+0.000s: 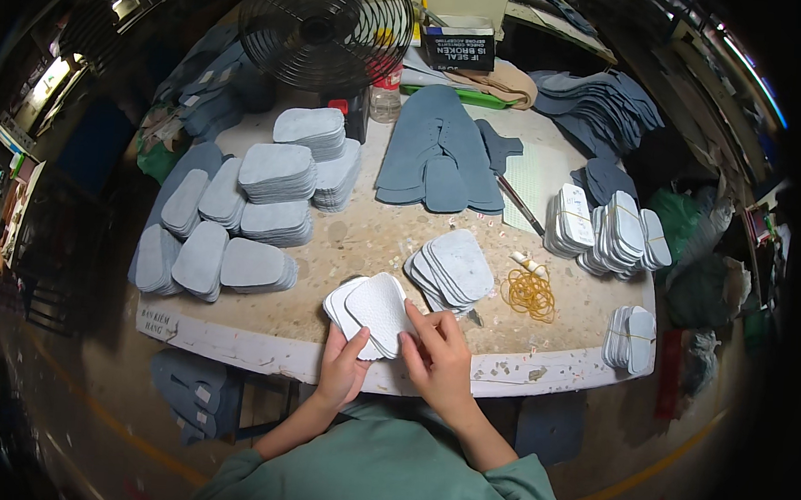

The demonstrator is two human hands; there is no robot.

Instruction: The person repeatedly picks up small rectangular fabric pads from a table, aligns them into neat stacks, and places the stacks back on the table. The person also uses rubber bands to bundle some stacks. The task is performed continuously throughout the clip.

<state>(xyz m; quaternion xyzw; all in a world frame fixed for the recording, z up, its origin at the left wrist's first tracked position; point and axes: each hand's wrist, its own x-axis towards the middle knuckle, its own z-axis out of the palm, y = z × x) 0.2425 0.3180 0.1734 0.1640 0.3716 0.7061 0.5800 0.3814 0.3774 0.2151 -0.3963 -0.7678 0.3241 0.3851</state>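
Just above the table's front edge, my left hand grips a small fanned stack of white, rounded shoe tongue pieces from below, thumb on top. My right hand has its thumb and index finger closed at the stack's right edge; the fingertips partly hide that edge. A loose pile of light grey tongue pieces lies right beyond my hands. To its right are a tangle of yellow rubber bands and a small white roll.
Several neat stacks of grey tongue pieces fill the table's left side. Banded bundles stand at the right, another bundle near the front corner. Blue-grey shoe uppers, a pen, a bottle and a black fan are farther back.
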